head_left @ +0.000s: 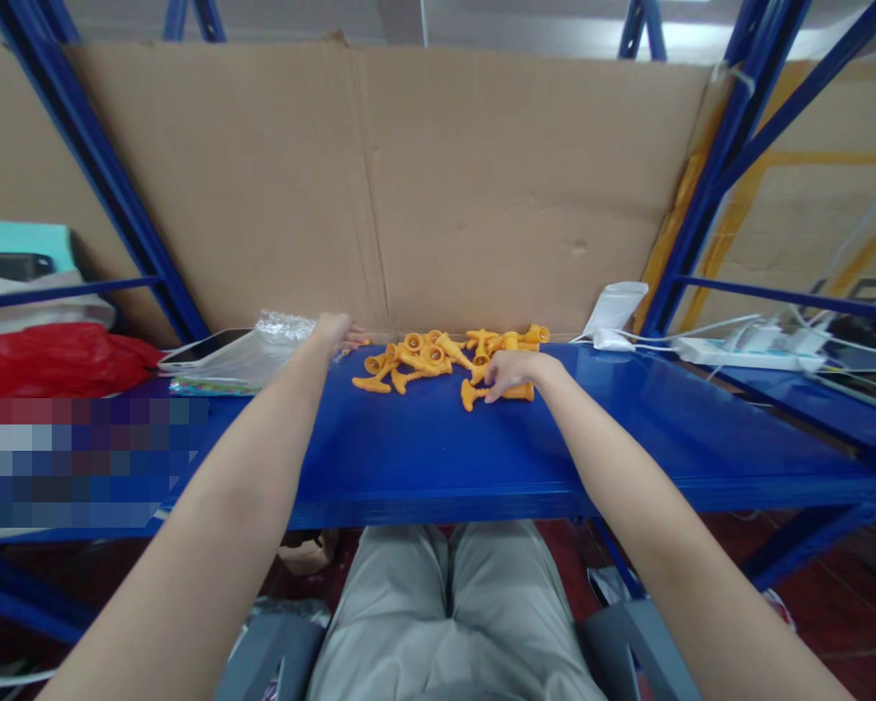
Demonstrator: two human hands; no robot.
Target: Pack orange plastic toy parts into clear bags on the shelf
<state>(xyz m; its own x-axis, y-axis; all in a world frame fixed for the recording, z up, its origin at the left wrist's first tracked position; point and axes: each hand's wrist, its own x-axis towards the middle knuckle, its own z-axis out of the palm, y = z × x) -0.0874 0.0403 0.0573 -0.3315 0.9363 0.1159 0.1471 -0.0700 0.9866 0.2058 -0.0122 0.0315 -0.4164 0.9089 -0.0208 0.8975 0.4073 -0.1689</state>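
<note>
Several small orange plastic parts lie in a loose pile at the back of a blue metal shelf. My left hand reaches to the left end of the pile, beside a clear plastic bag, with its fingers stretched out flat near the parts. My right hand rests palm down on the right side of the pile. Its fingers curl over one orange part lying at the front.
A cardboard sheet backs the shelf. At the left lie a phone or tablet, a red bag and papers. At the right are a white pouch and a power strip with cables. Blue uprights stand on both sides. My knees show below.
</note>
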